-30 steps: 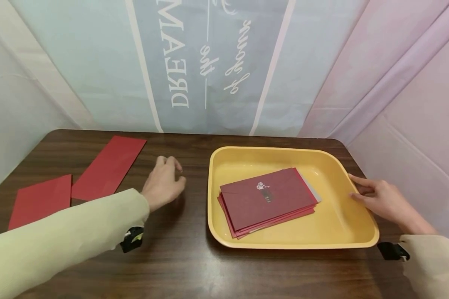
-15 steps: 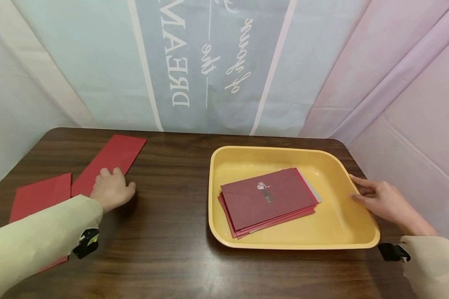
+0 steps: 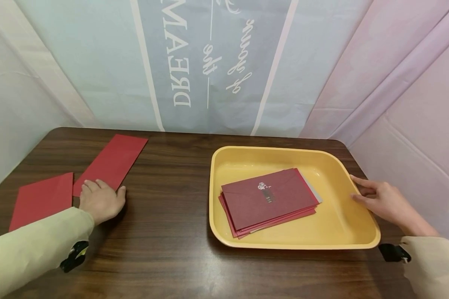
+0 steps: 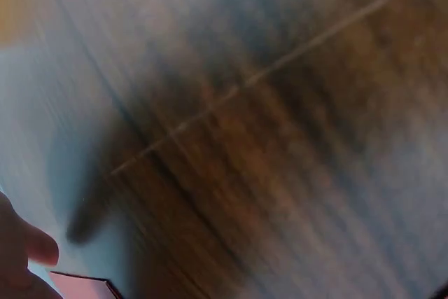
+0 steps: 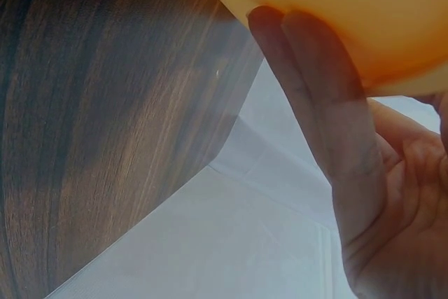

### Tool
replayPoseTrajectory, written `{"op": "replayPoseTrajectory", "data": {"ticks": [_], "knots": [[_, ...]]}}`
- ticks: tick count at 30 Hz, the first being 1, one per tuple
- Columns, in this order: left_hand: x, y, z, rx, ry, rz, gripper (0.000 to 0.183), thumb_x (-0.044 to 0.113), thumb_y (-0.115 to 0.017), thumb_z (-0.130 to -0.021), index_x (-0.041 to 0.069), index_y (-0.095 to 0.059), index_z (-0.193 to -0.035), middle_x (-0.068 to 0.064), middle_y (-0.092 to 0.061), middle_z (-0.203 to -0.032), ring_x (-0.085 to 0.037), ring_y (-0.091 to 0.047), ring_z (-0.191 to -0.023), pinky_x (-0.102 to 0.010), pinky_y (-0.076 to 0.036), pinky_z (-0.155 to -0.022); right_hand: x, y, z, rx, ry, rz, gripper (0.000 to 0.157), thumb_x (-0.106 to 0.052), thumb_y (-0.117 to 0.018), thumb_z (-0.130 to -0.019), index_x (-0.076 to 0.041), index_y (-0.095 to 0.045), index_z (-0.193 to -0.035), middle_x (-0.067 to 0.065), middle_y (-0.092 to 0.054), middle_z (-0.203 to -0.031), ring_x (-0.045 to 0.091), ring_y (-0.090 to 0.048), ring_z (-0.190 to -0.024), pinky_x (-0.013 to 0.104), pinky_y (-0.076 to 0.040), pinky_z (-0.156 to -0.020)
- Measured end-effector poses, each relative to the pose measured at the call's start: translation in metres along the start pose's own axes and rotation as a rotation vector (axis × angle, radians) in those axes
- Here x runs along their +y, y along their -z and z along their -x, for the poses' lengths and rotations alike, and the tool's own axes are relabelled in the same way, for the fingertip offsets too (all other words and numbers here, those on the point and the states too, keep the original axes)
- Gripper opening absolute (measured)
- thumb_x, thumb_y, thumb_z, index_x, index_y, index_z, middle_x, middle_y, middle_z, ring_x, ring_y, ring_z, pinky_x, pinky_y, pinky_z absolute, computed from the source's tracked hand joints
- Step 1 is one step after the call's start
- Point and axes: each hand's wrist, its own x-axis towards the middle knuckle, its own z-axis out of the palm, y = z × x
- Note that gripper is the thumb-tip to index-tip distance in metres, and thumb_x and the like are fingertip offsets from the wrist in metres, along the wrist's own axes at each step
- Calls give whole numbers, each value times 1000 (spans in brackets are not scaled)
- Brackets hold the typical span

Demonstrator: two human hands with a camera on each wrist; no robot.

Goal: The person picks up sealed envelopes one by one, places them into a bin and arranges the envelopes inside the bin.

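Observation:
My left hand (image 3: 102,201) lies at the near end of a long red envelope (image 3: 116,160), its fingers loosely spread over that end. A second red envelope (image 3: 46,197) is to its left, partly covered by the sleeve. In the left wrist view only some fingertips (image 4: 42,246) and a corner of an envelope (image 4: 82,286) appear at the lower left. On the right, my right hand (image 3: 391,205) grips the side rim of a yellow tray (image 3: 344,228), thumb at the rim and fingers against the outer wall. Inside the tray rests a stack of dark red envelopes (image 3: 265,207), the top one with a white printed emblem.
Everything stands on a dark wood-grain table (image 3: 164,257). A printed cloth backdrop (image 3: 209,116) rises behind its far edge, and pale cloth (image 3: 419,120) hangs along the right side.
My left hand has moved left and nearer to me, from the table beside the tray to the near end of the long envelope. The right hand keeps its grip on the tray.

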Motion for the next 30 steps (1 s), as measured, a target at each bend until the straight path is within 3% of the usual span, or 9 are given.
{"op": "replayPoseTrajectory", "data": {"ticks": [7,10,15,21,30], "knots": [[17,-4,12,3,-59,-129,74,32,-27,-102,-37,-17,-127,-59,-16,-130,-69,-20,-123,-67,-29,-100,0,1,-1,7,8,9,55,-12,-68,-88,12,-47,-133,26,-70,-91,-9,-61,-65,14,-48,-56],[29,-9,20,54,-132,-220,71,32,-31,-101,-35,-29,-124,-56,-30,-126,-66,-32,-118,-64,-36,-96,0,1,0,8,8,13,55,-13,-68,-88,11,-48,-133,25,-71,-90,-9,-61,-65,14,-47,-56],[47,-22,35,170,-264,-308,65,33,-44,-99,-30,-44,-119,-44,-48,-109,-52,-47,-97,-55,-45,-80,0,1,-1,7,6,18,55,-14,-69,-88,11,-48,-133,24,-71,-90,-7,-62,-65,14,-47,-56],[65,-32,51,240,-354,-294,63,33,-53,-95,-26,-50,-116,-32,-49,-98,-39,-46,-86,-49,-44,-73,0,1,-1,3,4,24,55,-13,-68,-88,11,-48,-133,23,-71,-90,-7,-62,-64,14,-47,-57],[90,-43,81,173,-496,-234,52,33,-54,-95,-18,-57,-107,-9,-37,-85,-23,-36,-75,-36,-40,-70,0,2,0,-9,-11,31,56,-16,-68,-89,10,-47,-134,22,-72,-91,-5,-63,-65,16,-48,-58]]}}
